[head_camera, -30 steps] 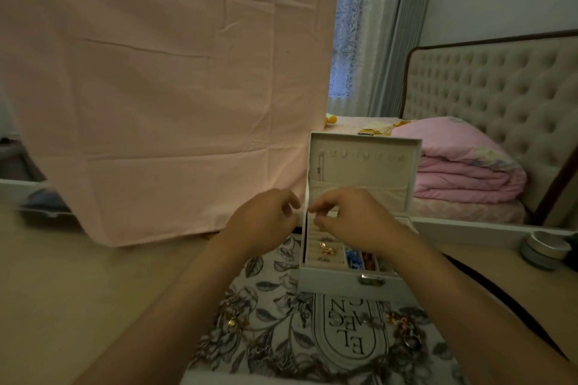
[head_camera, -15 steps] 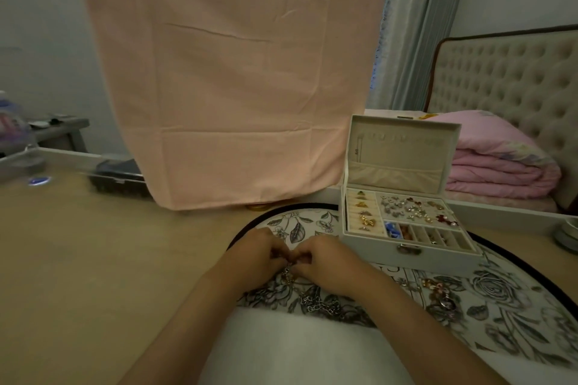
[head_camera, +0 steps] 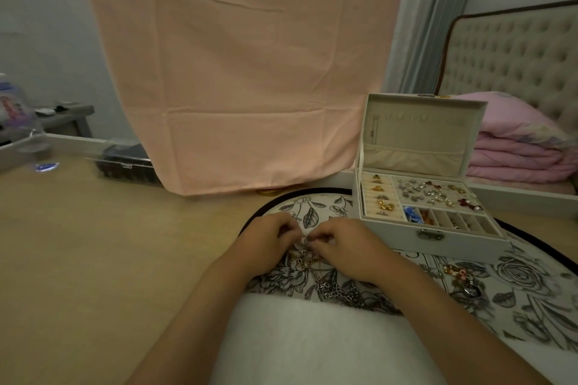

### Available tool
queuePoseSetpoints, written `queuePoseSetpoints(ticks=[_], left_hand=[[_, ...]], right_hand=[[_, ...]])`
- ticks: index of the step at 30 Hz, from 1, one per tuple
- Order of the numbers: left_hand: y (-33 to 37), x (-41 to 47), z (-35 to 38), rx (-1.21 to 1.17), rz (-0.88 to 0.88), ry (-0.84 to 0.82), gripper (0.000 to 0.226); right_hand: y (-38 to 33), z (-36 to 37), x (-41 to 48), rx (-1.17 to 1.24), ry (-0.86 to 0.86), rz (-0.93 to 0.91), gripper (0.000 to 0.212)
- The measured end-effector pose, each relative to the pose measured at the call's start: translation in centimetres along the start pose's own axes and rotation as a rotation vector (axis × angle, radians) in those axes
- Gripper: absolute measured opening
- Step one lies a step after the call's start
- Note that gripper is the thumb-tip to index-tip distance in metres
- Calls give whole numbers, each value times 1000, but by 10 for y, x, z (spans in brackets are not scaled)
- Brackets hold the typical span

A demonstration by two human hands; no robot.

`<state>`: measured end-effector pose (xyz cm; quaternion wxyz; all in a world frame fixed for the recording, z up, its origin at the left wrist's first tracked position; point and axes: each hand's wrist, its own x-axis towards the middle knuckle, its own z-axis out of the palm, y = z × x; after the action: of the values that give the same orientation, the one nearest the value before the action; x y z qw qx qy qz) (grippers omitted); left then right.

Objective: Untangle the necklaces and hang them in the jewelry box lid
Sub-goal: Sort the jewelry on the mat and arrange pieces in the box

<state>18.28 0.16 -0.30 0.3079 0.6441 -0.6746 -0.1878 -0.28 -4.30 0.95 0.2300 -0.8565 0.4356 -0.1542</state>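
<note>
Tangled necklaces lie on floral mat, directly between hands, knot at fingertips. Silver chain trails from knot back toward person, passing under right wrist; long axis runs near-to-far. Left hand and right hand close together, fingers curled, both pinching chain at knot. Jewelry box sits beyond and right of right hand, lid upright, hook row along top; too small to tell whether anything hangs there. Right hand nearer lid, likely suited for hanging.

One jewelry box, two tangles before it (silver tangle, pinkish tangle), and two hands (left hand, right hand).
</note>
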Motion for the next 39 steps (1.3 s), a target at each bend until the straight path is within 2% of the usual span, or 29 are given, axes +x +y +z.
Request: queuePoseSetpoints(ticks=[7, 10, 14, 16, 19, 22, 25, 30, 33, 36, 39], left_hand=[[18, -2, -6, -402, -84, 4, 15], [27, -3, -14, -466, -109, -25, 19], [29, -2, -24, -264, -112, 41, 16], [27, -5, -30, -155, -102, -8, 16], [24, -14, -34, -129, -148, -117, 16], [16, -20, -37, 18, -230, -44, 16], [9, -21, -38, 154, -302, 25, 18], [11, -23, -35, 354, -349, -133, 23], [9, -23, -32, 478, -330, -129, 20], [10, -22, -28, 462, -246, -53, 2], [13, -19, -21, 323, -123, -42, 13]], right_hand=[[-2, -7, 1, 415, 88, 45, 12], [-5, -16, -1, 563, 93, 81, 11], [-1, -22, -1, 582, 36, 80, 14], [3, -19, -1, 543, -46, 70, 15], [8, -13, -1, 427, -107, 71, 18], [6, -10, 0, 235, -94, 33, 17], [4, -10, -1, 147, -125, 16, 19], [4, -10, -4, 98, -182, -8, 18], [2, -7, -4, 99, -190, -3, 11], [1, -6, -3, 97, -182, 1, 5], [2, -7, -4, 129, -191, 11, 3]])
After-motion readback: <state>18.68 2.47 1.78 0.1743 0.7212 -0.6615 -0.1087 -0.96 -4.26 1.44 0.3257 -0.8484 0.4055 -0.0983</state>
